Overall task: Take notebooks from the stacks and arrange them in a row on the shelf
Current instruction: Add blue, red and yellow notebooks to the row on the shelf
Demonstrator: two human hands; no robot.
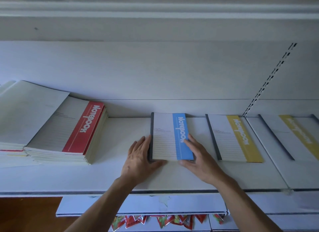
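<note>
A notebook with a blue band lies flat on the white shelf, its far edge against the back wall. My left hand rests against its left, dark spine edge, with the thumb along the near edge. My right hand lies on its right side, fingers on the blue band and thumb at the near corner. To the right, two yellow-banded notebooks lie flat in the same row. At the left stands a stack topped by a red-banded notebook, beside a plain white-covered stack.
A slotted upright runs up the back wall at the right. Below the shelf's front edge sits a lower white shelf with red snack packets hanging under it. Brown floor shows at the bottom left.
</note>
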